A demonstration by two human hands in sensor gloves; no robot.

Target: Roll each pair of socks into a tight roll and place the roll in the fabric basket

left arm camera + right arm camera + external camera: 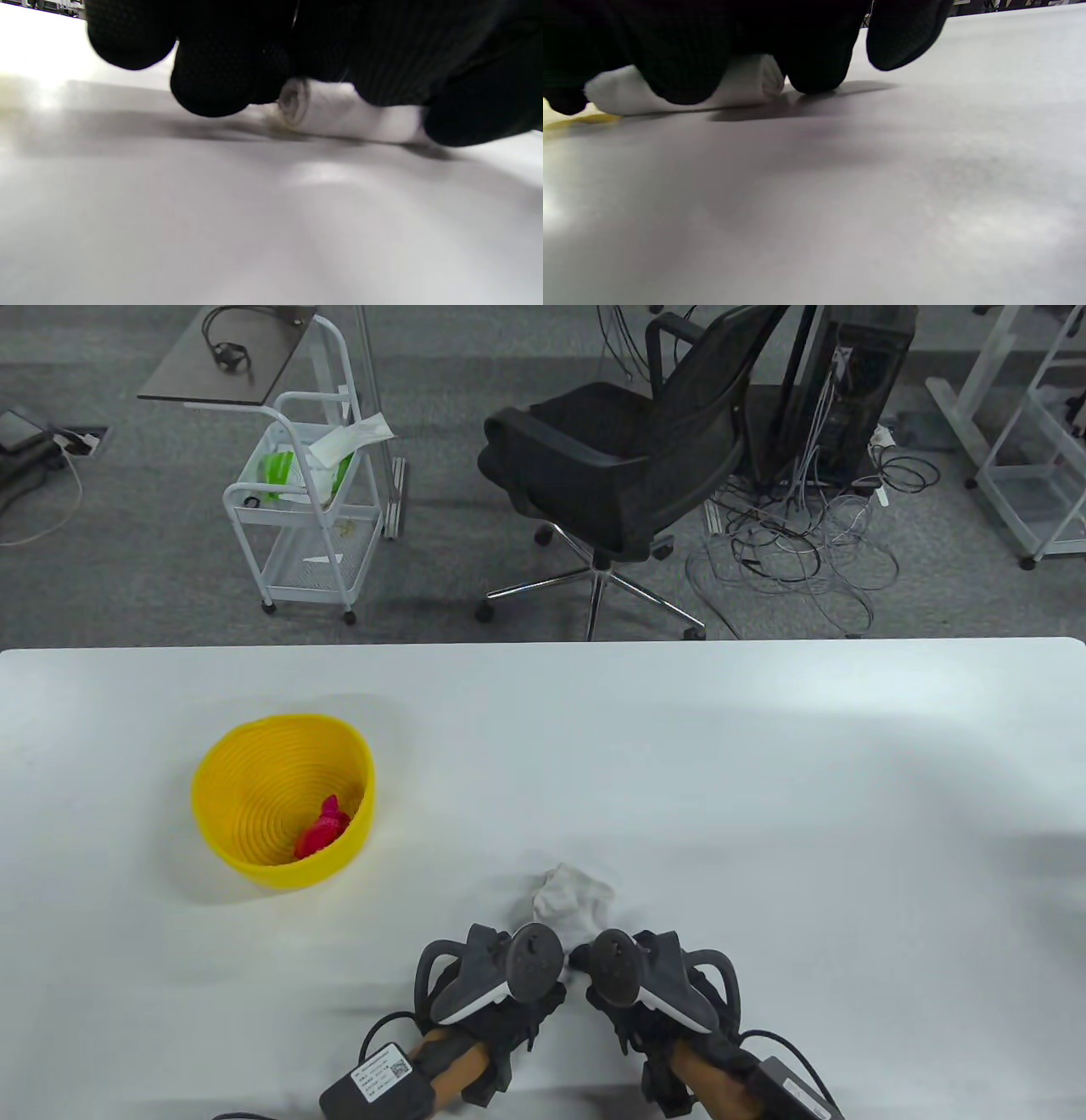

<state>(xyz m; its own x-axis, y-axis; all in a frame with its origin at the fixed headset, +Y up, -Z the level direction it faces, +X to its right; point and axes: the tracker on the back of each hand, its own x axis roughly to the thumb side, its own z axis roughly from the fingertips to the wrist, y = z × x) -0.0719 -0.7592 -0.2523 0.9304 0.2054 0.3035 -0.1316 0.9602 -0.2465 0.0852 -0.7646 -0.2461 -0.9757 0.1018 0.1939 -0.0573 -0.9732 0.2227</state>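
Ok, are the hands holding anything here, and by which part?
Both hands have their fingers curled over the rolled near end of the white sock pair on the table; its far end lies loose.

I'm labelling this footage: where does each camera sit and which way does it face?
Table view: above, looking down; both hands, left hand, right hand.
Left wrist view: low over the table; gloved fingers on the white sock roll.
Right wrist view: likewise low; fingers.
All share the roll.
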